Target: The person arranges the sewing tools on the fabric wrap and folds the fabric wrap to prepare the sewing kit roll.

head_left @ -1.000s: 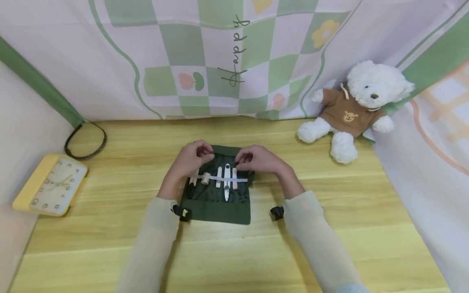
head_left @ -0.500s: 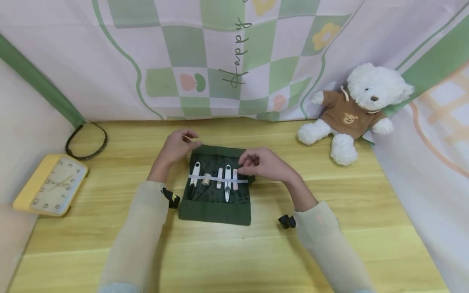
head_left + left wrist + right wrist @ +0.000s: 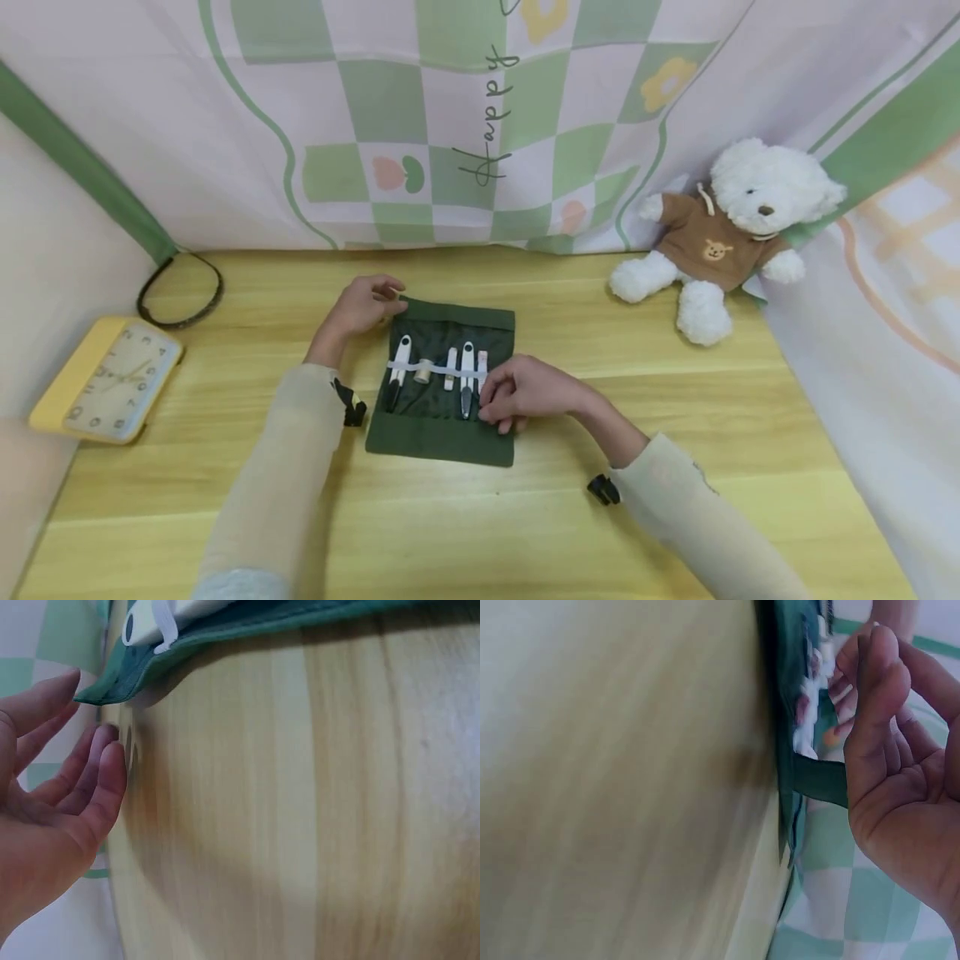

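Note:
A dark green fabric tool roll [image 3: 442,440] lies unfolded on the table. Its white elastic band [image 3: 442,369] spans two slim white tools with holes in their upper ends, one left [image 3: 401,362] and one right [image 3: 468,367]. Between them sit a small beige spool [image 3: 423,372] and a short white piece [image 3: 451,368]; a pinkish piece [image 3: 482,360] is partly hidden. My left hand [image 3: 360,304] pinches the roll's far left corner [image 3: 112,691]. Over the lower right edge hovers my right hand [image 3: 528,387], fingers loosely bent; a green strap [image 3: 821,778] passes behind it.
A yellow clock [image 3: 112,379] and a black ring-shaped band [image 3: 180,287] are at the left. At the back right a white teddy bear [image 3: 723,237] in a brown top leans against the printed cloth [image 3: 450,125]. Wooden tabletop [image 3: 450,533] surrounds the roll.
My left hand has moved left from over the roll to its far corner. My right hand has come down towards me along the right edge, uncovering the far right corner.

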### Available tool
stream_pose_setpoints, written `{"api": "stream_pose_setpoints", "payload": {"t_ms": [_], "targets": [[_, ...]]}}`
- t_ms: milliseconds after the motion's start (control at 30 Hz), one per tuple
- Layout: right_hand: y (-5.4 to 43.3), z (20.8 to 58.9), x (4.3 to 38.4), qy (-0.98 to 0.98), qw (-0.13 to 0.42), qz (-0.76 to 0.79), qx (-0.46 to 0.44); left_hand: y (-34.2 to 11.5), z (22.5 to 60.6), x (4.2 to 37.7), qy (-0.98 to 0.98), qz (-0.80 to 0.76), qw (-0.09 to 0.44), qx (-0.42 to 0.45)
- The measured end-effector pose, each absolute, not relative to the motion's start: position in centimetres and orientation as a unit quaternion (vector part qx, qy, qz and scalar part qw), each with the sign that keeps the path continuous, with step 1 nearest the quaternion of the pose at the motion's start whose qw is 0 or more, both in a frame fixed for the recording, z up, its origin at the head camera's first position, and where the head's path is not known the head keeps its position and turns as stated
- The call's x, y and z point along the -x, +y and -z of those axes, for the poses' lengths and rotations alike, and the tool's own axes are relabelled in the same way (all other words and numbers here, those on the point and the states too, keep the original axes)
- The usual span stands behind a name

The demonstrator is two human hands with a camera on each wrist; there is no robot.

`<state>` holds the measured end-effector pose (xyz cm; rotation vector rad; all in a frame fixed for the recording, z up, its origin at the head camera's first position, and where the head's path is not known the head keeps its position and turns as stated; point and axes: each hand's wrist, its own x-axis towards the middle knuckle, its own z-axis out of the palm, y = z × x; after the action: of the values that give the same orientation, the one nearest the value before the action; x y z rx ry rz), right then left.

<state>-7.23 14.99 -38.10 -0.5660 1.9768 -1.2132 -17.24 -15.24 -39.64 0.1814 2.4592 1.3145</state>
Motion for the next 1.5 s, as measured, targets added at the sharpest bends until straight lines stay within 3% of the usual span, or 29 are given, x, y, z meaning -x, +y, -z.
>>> {"api": "stream_pose_setpoints", "payload": {"t_ms": [333,600,1033,1267,1500], "targets": [[14.5,38.7,6.2,0.768,0.412,0.429,0.238,-15.2,40.1,17.3,0.882,-0.432,0.173,-0.073],[14.1,38.8,6.4,0.782,0.416,0.389,0.253,-15.3,40.1,17.3,0.893,-0.413,0.168,-0.069],[13.0,38.7,6.5,0.87,0.354,0.219,0.263,-15.6,40.1,17.3,0.905,-0.394,0.152,-0.055],[14.3,38.7,7.9,0.861,0.363,0.265,0.237,-16.4,40.0,17.0,0.907,-0.391,0.153,-0.025],[16.1,38.7,9.5,0.865,0.332,0.287,0.243,-17.5,39.9,16.5,0.907,-0.39,0.157,-0.004]]}}
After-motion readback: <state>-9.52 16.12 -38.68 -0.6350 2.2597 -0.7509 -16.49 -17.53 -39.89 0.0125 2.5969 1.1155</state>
